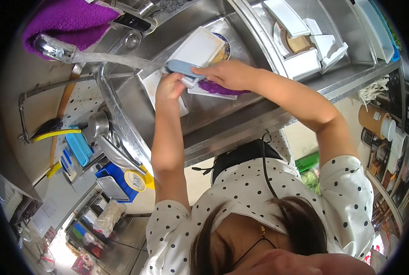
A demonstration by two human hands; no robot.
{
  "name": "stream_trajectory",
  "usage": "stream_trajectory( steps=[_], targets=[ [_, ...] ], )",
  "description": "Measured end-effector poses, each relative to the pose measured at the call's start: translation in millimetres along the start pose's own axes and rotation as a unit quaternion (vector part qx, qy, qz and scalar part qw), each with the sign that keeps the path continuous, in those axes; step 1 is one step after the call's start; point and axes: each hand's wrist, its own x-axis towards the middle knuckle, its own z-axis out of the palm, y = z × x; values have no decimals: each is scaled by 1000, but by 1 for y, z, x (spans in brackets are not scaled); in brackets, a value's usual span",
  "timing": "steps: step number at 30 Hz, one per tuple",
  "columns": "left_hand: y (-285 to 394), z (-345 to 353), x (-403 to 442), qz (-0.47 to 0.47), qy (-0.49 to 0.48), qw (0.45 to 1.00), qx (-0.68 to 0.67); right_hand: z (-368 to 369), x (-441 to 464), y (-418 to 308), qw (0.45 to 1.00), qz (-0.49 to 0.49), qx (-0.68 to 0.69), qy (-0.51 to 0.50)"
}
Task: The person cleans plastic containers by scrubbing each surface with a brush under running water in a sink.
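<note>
Over the left sink basin (204, 120), my left hand (169, 87) is closed around one end of a blue-grey oblong piece (181, 67), perhaps a lid. My right hand (229, 74) is closed, slightly blurred, with its thumb and fingertips at the other end of that piece. A purple cloth (218, 88) bunches under the right palm; it appears gripped, though the fingers partly hide it. Water (117, 59) streams from the faucet (55, 48) toward the blue-grey piece. Behind it rests a white rectangular lid (197, 46), with a patterned plate (224, 45) partly hidden beyond.
The right basin holds white containers and lids (326, 48) and a brown round item (298, 43). A metal divider (264, 39) separates the basins. Another purple towel (71, 23) drapes by the faucet. Pans (115, 149) and blue trays (78, 146) stand at left.
</note>
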Motion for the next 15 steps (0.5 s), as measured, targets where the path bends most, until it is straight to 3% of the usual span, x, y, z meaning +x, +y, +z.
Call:
stream_trajectory(
  steps=[2, 3, 8, 11, 14, 15],
  targets=[
    [-1, -4, 1, 11, -13, 999, 29, 7, -7, 17, 999, -40, 7, -3],
    [-9, 0, 0, 9, 5, 999, 42, -9, -4, 2, 998, 2, -36, -44],
    [-1, 13, 2, 5, 37, 997, 73, -13, 7, -9, 998, 30, -47, -12],
    [-10, 17, 0, 58, 45, 965, 254, -17, 1, -1, 991, 59, -114, -47],
    [-21, 19, -1, 105, 118, 893, 421, -29, 0, -2, 991, 116, -65, -13],
    [-24, 12, 2, 111, 115, 892, 422, -23, -4, -2, 994, 73, -79, 20]
  ],
)
